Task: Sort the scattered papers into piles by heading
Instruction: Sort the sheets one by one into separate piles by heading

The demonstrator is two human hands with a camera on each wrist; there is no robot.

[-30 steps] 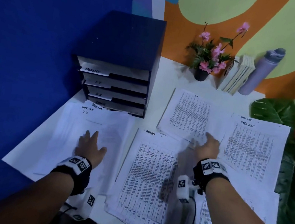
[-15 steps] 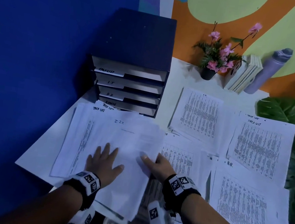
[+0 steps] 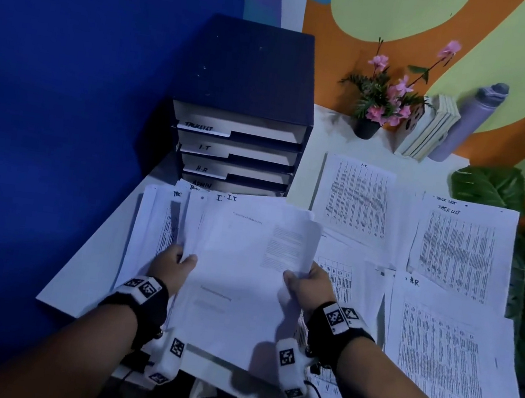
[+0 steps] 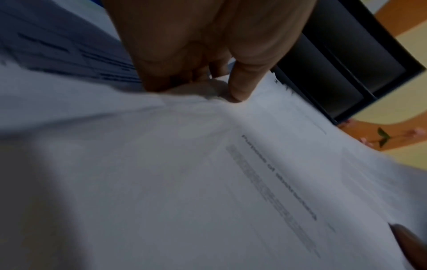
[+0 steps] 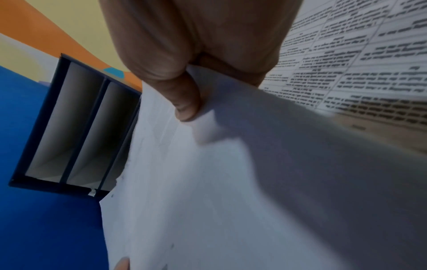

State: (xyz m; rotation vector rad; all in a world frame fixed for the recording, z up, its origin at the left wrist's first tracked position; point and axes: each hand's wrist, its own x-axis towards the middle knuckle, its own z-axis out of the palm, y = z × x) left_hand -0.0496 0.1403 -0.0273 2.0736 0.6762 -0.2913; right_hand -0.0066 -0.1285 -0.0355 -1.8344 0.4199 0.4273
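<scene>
Lifted now off the desk, the I.T. bundle (image 3: pixel 245 264) hangs between both hands: left hand (image 3: pixel 174 262) and right hand (image 3: pixel 308 283) each pinching an edge, thumbs on top. Beyond, H.R. pile (image 3: pixel 436 341), I.T. pile (image 3: pixel 355 201) and Task List pile (image 3: pixel 459 253) sit sorted; loose sheets remain underneath.

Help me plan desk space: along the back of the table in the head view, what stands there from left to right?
Drawer organizer → potted flowers → leaning books → purple bottle.
</scene>
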